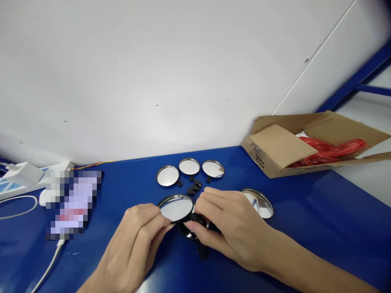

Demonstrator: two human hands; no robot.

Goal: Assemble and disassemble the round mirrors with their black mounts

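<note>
The round black-rimmed mirror [176, 208], with no long axis, sits between both hands, its near-left rim pinched in the left hand [134, 236]; right of it, the right hand [240, 228] closes thumb and fingers on 1 black fitting [198, 219].

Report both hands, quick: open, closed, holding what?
Left hand: closed, holding a round mirror by its rim.
Right hand: closed on a black part, mostly hidden.

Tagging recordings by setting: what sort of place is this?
Probably a workbench for small assembly: several round mirrors and small black parts lie on a blue tabletop, with an open cardboard box and a power strip beside them.
</note>
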